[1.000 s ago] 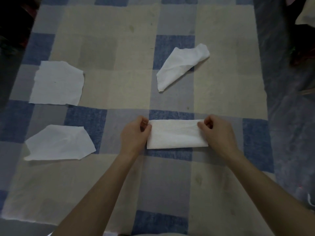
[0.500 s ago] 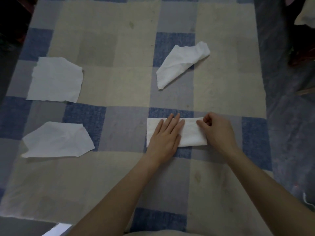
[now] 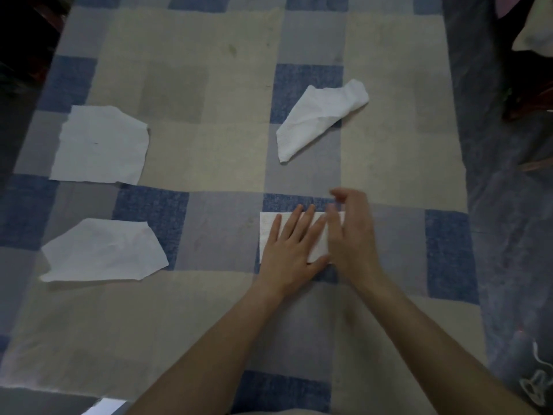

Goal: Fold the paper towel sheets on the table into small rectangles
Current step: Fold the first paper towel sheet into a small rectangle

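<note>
A white paper towel (image 3: 267,232), folded into a long strip, lies on the checked cloth (image 3: 209,151) in front of me. My left hand (image 3: 291,250) presses flat on its middle with straight fingers. My right hand (image 3: 353,238) is over the strip's right end with curled fingers, blurred by motion, and seems to pinch that end, which it hides. Three more sheets lie on the cloth: a flat one (image 3: 101,145) at far left, a flat one (image 3: 104,250) at near left, and a loosely folded one (image 3: 317,115) behind my hands.
The cloth ends at about the right quarter of the view, where a dark blue surface (image 3: 508,235) begins. Dark clutter and a pale object (image 3: 535,37) sit at the top right. The left edge drops into shadow.
My left hand let go of the strip's left end and now lies flat on its middle. My right hand has moved left over the strip's right end.
</note>
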A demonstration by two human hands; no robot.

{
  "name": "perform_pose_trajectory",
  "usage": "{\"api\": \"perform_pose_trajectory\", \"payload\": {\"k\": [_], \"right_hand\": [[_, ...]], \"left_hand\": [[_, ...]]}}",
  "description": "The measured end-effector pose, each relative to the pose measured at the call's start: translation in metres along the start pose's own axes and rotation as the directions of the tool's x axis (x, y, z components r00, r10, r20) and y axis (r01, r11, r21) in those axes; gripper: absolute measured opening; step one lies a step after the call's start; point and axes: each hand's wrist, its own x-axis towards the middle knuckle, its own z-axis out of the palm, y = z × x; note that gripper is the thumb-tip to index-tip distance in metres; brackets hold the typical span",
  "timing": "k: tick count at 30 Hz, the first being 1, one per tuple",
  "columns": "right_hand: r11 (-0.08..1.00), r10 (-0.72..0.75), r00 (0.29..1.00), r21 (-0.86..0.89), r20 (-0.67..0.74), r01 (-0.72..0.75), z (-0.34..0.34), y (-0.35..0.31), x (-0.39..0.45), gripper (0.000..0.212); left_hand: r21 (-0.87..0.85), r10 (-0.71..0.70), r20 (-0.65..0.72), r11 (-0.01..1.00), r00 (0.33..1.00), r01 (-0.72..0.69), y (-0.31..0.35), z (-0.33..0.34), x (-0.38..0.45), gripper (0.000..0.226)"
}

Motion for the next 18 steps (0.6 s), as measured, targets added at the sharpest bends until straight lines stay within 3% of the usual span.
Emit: {"api": "perform_pose_trajectory", "payload": {"k": [3, 5, 7, 9, 11, 18], "right_hand": [[0.990, -0.140, 0.972, 0.011, 0.191, 0.141, 0.032, -0.015, -0.026, 0.039], [0.987, -0.044, 0.948, -0.132, 0.315, 0.090, 0.055, -0.015, -0.036, 0.051], [0.948, 0.069, 0.948, -0.317, 0.310, 0.035, 0.066, -0.008, -0.042, 0.065], [0.940, -0.086, 0.919, -0.274, 0.384, 0.202, 0.058, 0.012, -0.041, 0.058], [0.935, -0.162, 0.894, -0.224, 0.417, 0.274, 0.040, 0.031, -0.034, 0.059], [0.777, -0.089, 0.916, -0.547, 0.392, 0.310, 0.019, 0.066, -0.028, 0.059]], "left_hand": [[0.099, 0.001, -0.023, 0.995, 1.000, 0.001, 0.001, 0.001, 0.000, 0.065], [0.187, 0.023, -0.028, 0.982, 0.999, -0.018, -0.001, 0.004, 0.000, 0.058], [0.191, 0.049, -0.048, 0.981, 0.998, -0.039, -0.003, 0.005, -0.001, 0.057], [0.143, 0.055, -0.033, 0.988, 0.998, -0.050, -0.002, 0.002, -0.001, 0.062], [0.066, 0.049, -0.001, 0.997, 0.999, -0.049, 0.000, -0.001, 0.000, 0.067], [-0.031, 0.021, -0.026, 0.999, 0.999, -0.022, -0.001, -0.003, -0.002, 0.059]]}}
